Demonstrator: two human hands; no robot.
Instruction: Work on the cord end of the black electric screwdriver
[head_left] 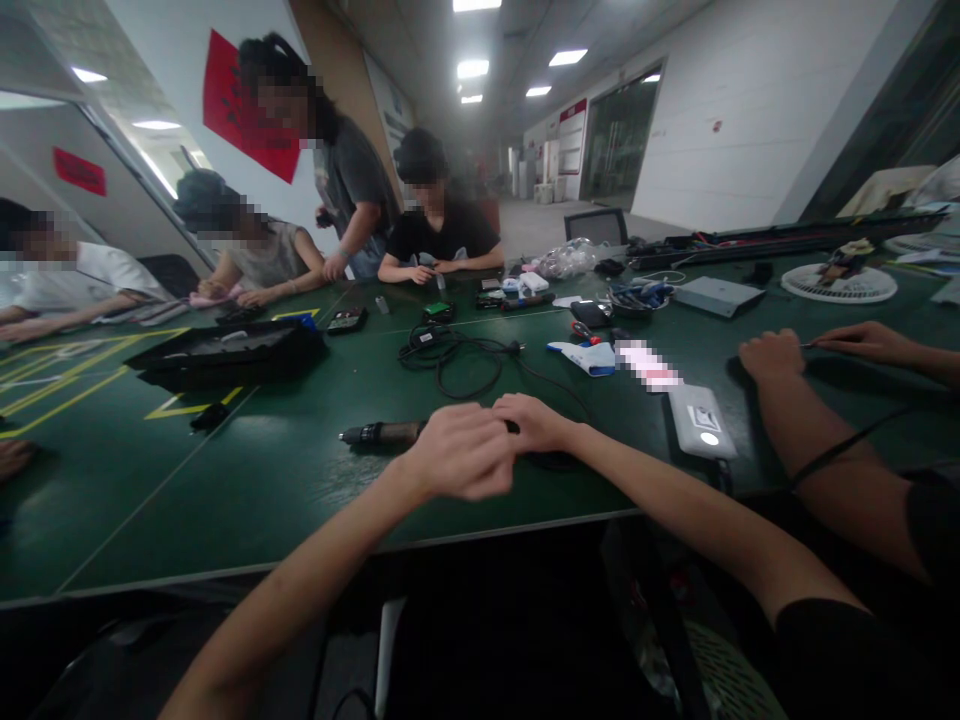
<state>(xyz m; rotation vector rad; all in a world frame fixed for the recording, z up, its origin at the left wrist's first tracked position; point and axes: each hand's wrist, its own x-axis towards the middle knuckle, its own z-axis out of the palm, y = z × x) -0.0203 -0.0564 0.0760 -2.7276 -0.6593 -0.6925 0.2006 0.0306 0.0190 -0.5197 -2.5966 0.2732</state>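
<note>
My left hand (459, 452) is curled over the rear end of a dark cylindrical tool (379, 434) that lies on the green table (262, 480) with its tip pointing left. My right hand (534, 420) meets it from the right, fingers bent and touching the left hand's fingers over the same tool. The part of the tool under both hands is hidden. A black cable (457, 360) loops on the table just beyond my hands.
A co-worker's forearms (795, 400) rest on the table at right, one hand (862, 340) pinching a thin tool. A white device (701, 420), a black bag (225, 352), a blue-white tool (589, 355) and small gadgets lie about. Several people sit at the far side.
</note>
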